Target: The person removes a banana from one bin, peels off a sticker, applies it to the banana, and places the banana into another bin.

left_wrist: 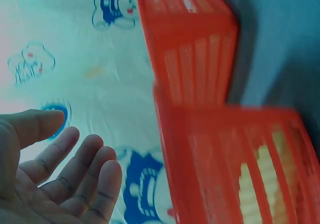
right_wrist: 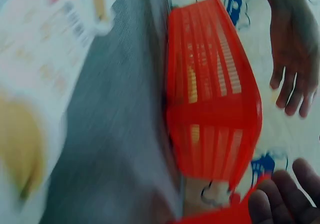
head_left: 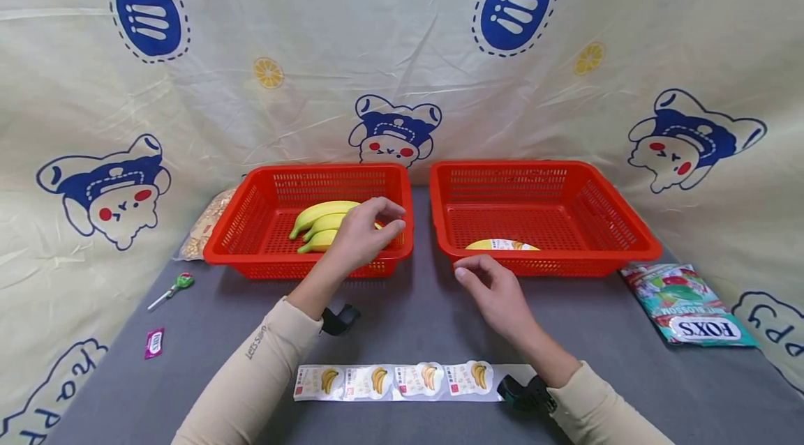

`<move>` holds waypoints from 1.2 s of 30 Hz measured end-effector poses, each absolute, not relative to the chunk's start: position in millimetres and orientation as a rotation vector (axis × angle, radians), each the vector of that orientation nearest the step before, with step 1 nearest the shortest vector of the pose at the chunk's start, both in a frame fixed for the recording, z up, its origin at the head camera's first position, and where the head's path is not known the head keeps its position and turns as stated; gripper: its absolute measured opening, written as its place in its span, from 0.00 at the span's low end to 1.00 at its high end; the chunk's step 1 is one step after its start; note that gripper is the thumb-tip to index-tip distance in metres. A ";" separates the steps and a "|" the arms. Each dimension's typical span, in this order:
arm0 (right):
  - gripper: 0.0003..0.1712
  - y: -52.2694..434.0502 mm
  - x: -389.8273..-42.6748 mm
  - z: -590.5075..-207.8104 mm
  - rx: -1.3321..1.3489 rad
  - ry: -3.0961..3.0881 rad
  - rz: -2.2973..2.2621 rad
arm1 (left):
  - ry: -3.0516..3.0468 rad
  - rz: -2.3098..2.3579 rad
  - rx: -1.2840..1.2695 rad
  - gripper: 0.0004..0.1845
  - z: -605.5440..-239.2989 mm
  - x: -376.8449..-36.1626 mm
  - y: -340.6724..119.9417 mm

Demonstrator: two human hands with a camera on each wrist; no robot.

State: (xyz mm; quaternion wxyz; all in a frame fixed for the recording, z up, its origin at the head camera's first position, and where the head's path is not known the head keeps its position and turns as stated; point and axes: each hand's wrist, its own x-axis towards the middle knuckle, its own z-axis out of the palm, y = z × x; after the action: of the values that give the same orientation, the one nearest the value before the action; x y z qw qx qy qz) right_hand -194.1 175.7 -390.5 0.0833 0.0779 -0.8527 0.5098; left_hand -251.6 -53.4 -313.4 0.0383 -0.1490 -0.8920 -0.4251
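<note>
Two red baskets stand side by side on the grey table. In the left basket [head_left: 308, 260] lies a bunch of yellow bananas [head_left: 323, 222]. My left hand [head_left: 377, 225] hovers over that basket's front right corner next to the bananas, fingers relaxed and spread, holding nothing; the left wrist view shows its bare palm [left_wrist: 60, 179]. A yellow banana packet [head_left: 500, 245] lies in the right basket [head_left: 546, 265]. Just in front of that basket, my right hand [head_left: 486, 281] rests low over the table with loosely curled fingers and nothing in it.
A strip of joined banana packets [head_left: 402, 381] lies near the front edge between my forearms. A FOXS candy bag [head_left: 687, 302] sits at the right. At the left are a lollipop [head_left: 172, 289], a pink sachet [head_left: 153, 342] and a bag of nuts [head_left: 207, 222]. A printed cloth backs the table.
</note>
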 end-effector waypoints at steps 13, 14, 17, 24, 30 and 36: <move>0.32 106.9 -213.1 -382.6 0.522 -2.416 1.455 | -2.744 -1.255 -0.228 0.16 -308.9 -281.8 -128.8; 0.33 103.9 -214.8 -382.9 0.520 -2.419 1.456 | -2.756 -1.246 -0.219 0.16 -307.9 -284.1 -133.1; 0.35 95.9 -220.1 -384.6 0.481 -2.445 1.445 | -2.804 -1.208 -0.207 0.18 -304.3 -291.2 -143.9; 0.37 81.7 -232.7 -387.1 0.385 -2.515 1.377 | -2.965 -1.081 -0.247 0.20 -300.5 -311.5 -159.5; 0.35 77.8 -240.6 -396.1 0.391 -2.518 1.320 | -3.011 -1.013 -0.320 0.20 -296.7 -330.7 -168.7; 0.35 78.1 -242.4 -399.6 0.377 -2.539 1.287 | -3.080 -0.894 -0.445 0.20 -289.5 -344.1 -172.1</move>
State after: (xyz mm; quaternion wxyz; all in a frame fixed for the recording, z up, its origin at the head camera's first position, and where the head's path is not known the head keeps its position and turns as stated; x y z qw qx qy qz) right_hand -242.4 78.1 -399.6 0.1347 0.1300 -0.8761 0.4443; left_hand -344.1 -172.1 -289.5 -0.0483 -0.1373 -0.9501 -0.2759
